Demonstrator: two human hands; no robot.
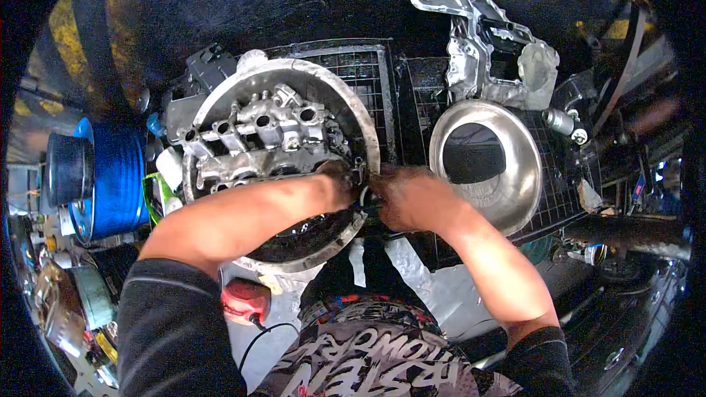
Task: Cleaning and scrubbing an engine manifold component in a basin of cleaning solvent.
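A metal engine cylinder head (270, 157) with several round ports leans inside a large round metal basin (370, 127). Dark liquid (300, 234) shows in the bottom of the basin. My left hand (341, 181) is inside the rim, up against the right end of the cylinder head. Its fingers are dark and mostly hidden. Just outside the basin's right rim is my right hand (405, 198), blurred, with its fingers curled close to the rim and to my left hand. Whether either hand grips something cannot be made out.
Right of my hands, a shiny steel bowl (521, 176) sits on a wire grid (557, 176). Behind it lies a cast metal cover (469, 49) beside a small cylindrical part (560, 121). A blue drum (118, 176) stands left. A red corded device (246, 300) rests below the basin.
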